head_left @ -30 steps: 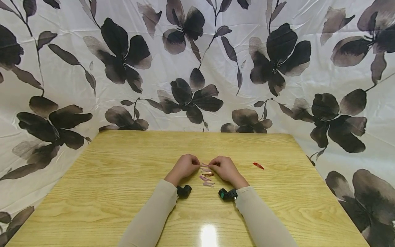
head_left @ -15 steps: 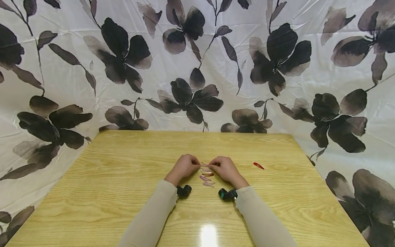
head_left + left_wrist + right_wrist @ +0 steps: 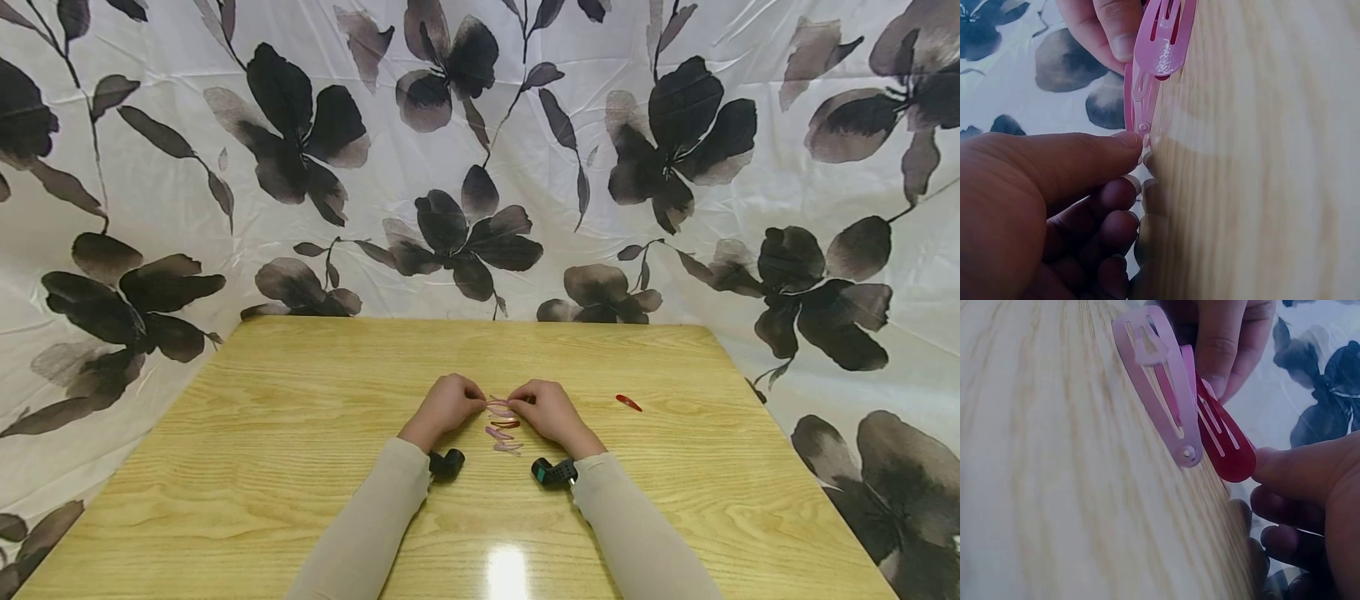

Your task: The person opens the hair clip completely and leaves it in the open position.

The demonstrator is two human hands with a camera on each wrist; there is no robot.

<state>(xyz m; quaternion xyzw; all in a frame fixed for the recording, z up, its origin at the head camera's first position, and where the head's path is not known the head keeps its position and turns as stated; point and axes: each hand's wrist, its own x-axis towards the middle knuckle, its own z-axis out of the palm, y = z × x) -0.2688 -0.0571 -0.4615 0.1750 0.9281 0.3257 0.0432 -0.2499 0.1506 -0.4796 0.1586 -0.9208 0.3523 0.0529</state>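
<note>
My left hand (image 3: 452,402) and right hand (image 3: 545,407) face each other over the middle of the wooden table. Between their fingertips lies a pink snap hair clip (image 3: 497,402); each hand pinches one end of it with thumb and fingers. Closer to me, a column of more clips runs down the table: a red hair clip (image 3: 506,424), then lilac and pale pink ones. In the left wrist view, my left thumb (image 3: 1097,153) presses the tip of a pink clip (image 3: 1143,112). The red clip (image 3: 1235,453) partly hides the right hand's pinch in the right wrist view.
A separate red hair clip (image 3: 628,403) lies to the right of my right hand. Black wrist cameras sit below both hands, including one by the left wrist (image 3: 447,464). Floral cloth (image 3: 450,167) hangs behind the table (image 3: 300,367) and along its sides.
Both hands stay almost in place. The pinched pink clip shifts very slightly between the fingertips; the other clips lie as before.
</note>
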